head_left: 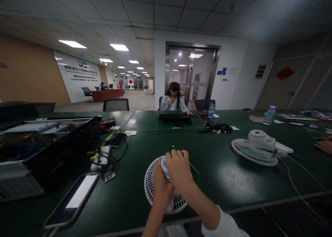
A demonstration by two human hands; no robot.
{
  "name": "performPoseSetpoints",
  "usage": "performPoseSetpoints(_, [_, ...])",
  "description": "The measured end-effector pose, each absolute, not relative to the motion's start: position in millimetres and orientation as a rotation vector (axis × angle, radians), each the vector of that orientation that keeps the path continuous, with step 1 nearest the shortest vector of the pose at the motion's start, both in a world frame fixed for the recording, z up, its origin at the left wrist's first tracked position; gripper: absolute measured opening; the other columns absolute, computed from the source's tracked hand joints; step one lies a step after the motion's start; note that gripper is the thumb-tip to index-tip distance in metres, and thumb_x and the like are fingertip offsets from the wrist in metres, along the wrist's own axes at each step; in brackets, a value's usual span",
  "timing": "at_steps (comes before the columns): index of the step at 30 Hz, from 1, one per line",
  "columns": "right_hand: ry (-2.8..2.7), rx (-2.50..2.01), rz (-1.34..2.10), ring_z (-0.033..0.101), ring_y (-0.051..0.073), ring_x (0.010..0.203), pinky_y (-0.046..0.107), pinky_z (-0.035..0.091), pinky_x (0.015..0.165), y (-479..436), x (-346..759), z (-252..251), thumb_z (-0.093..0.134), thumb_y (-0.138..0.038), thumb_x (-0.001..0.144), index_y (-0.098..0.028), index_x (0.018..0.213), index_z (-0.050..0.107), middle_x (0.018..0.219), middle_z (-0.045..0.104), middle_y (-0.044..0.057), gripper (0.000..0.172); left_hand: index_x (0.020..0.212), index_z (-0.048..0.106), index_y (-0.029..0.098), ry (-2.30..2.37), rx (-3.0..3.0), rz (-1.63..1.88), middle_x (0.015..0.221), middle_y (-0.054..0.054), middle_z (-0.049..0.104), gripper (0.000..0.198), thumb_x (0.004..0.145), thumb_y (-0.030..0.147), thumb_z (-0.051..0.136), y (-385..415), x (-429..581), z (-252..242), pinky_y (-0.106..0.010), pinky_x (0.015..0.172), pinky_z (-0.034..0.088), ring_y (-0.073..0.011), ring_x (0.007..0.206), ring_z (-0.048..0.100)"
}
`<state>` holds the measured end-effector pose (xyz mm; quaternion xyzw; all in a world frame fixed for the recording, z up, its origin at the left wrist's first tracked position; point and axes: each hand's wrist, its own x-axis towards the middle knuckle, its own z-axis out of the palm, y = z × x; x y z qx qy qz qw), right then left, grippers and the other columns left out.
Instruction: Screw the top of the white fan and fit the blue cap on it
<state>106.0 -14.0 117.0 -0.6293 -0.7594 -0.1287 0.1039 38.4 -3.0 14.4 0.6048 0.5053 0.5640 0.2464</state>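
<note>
A white electric fan [148, 185] lies grille-down on the green table in front of me. My left hand [160, 185] wraps around the near left side of its motor housing [164, 167], which shows a light-blue patch and a slotted white edge. From the right, my right hand [179, 168] reaches over the top of the same housing with bent fingers. Both hands touch each other there and cover most of the housing. Just right of the grille lies a screwdriver [195, 168] with a dark blue handle, its shaft pointing toward my right hand.
An opened computer case [46, 150] stands at left, near a phone [72, 199] and tangled black cables [107, 164]. A second white fan [255, 150] lies at right, its cord running off the near edge. A person [173, 98] sits opposite; another person's hand [324, 145] shows at far right.
</note>
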Motion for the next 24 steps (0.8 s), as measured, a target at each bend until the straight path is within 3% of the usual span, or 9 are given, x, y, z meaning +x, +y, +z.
performPoseSetpoints(7, [-2.265, -1.925, -0.369, 0.058, 0.03, 0.098, 0.046, 0.033, 0.087, -10, 98, 124, 0.037, -0.008, 0.089, -0.012, 0.099, 0.061, 0.102, 0.064, 0.016, 0.026, 0.125, 0.041, 0.013, 1.355, 1.656, 1.569, 0.129, -0.019, 0.049, 0.061, 0.069, 0.031, 0.058, -1, 38, 17, -0.049, 0.105, 0.032, -0.0315, 0.122, 0.045])
performPoseSetpoints(15, [-2.154, -1.943, -0.308, 0.067, 0.027, 0.077, 0.051, 0.023, 0.092, 0, 100, 111, 0.036, -0.007, 0.089, -0.01, 0.104, 0.055, 0.074, 0.069, 0.011, 0.024, 0.129, 0.037, 0.009, 1.329, 1.652, 1.54, 0.134, -0.021, 0.044, 0.07, 0.068, 0.036, 0.059, -4, 37, 13, -0.052, 0.106, 0.03, -0.034, 0.127, 0.039])
performPoseSetpoints(20, [-2.104, -1.976, -0.327, 0.068, 0.027, 0.071, 0.055, 0.02, 0.093, 1, 91, 113, 0.034, -0.005, 0.089, -0.009, 0.097, 0.056, 0.071, 0.069, 0.012, 0.024, 0.127, 0.041, 0.013, 1.301, 1.674, 1.561, 0.128, -0.019, 0.05, 0.061, 0.073, 0.036, 0.056, -3, 37, 19, -0.051, 0.101, 0.036, -0.0326, 0.119, 0.048])
performPoseSetpoints(24, [-2.083, -1.975, -0.306, 0.068, 0.025, 0.068, 0.054, 0.018, 0.095, 3, 91, 113, 0.035, -0.009, 0.09, -0.009, 0.096, 0.058, 0.07, 0.069, 0.011, 0.024, 0.128, 0.04, 0.013, 1.325, 1.666, 1.563, 0.13, -0.019, 0.048, 0.064, 0.072, 0.036, 0.058, -3, 36, 17, -0.05, 0.103, 0.034, -0.0325, 0.123, 0.045])
